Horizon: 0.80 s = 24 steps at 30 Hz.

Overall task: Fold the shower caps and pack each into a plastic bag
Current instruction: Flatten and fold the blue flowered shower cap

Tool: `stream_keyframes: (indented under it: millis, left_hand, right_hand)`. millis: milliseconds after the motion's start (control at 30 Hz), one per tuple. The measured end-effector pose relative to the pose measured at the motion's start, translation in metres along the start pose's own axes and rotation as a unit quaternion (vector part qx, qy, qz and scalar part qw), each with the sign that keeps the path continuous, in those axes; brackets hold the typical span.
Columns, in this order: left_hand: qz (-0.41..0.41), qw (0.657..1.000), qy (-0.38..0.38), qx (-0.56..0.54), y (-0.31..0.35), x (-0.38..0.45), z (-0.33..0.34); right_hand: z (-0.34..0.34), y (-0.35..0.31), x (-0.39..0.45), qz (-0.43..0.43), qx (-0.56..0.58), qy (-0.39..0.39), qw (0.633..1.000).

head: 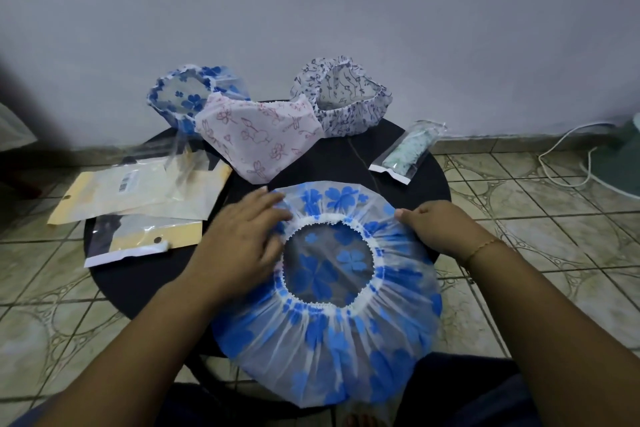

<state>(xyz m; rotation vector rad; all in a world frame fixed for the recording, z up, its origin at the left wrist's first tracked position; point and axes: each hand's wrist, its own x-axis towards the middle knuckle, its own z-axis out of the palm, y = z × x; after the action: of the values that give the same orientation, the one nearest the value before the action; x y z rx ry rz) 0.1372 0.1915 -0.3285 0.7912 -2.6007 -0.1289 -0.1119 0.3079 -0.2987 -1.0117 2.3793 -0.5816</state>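
While the translucent blue-flowered shower cap (325,291) lies spread flat, opening upward, on the near half of the round black table (138,281) with its near edge hanging past the rim, your left hand (239,239) presses it down with fingers straight and flat on the left gathers, and your right hand (440,227) pinches the right rim with curled fingers. Fold too loosely and the slick film may spring back or slide off the near edge; a hard tug could stretch the white elastic band (329,302). Beyond lie a pink-printed folded cap (256,139), another blue-flowered cap (188,95) and a navy-sprigged white cap (343,97), both still open. One packed clear bag (405,152) sits far right, empty plastic bags (135,194) far left
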Motion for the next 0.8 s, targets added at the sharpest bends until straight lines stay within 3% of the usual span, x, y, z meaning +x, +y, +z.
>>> stream_keyframes:
  millis: [100,167,333,467,600,800]
  left_hand:
    - [-0.034,0.982,-0.182,-0.021,0.01,-0.005,0.004]
    - [-0.054,0.97,-0.237,-0.003,0.011,-0.007,0.008]
    - [-0.075,0.961,-0.264,0.025,0.011,-0.009,0.008]
    - [-0.126,0.952,-0.28,0.001,0.017,-0.006,0.008]
    - [-0.195,0.933,-0.295,-0.064,0.026,-0.006,-0.002]
    - [-0.215,0.933,-0.282,-0.063,0.039,-0.012,-0.005]
  right_hand:
    - [0.01,-0.005,-0.001,-0.034,0.062,0.028,0.997]
    - [0.017,-0.006,0.001,-0.038,0.1,0.066,0.992]
    - [0.021,0.002,0.008,-0.024,0.088,0.142,0.986]
    - [0.019,0.006,0.008,-0.061,0.07,0.136,0.986]
    - [0.005,0.009,0.0,-0.043,0.088,0.096,0.991]
    - [-0.018,0.014,-0.024,0.045,0.163,-0.068,0.983]
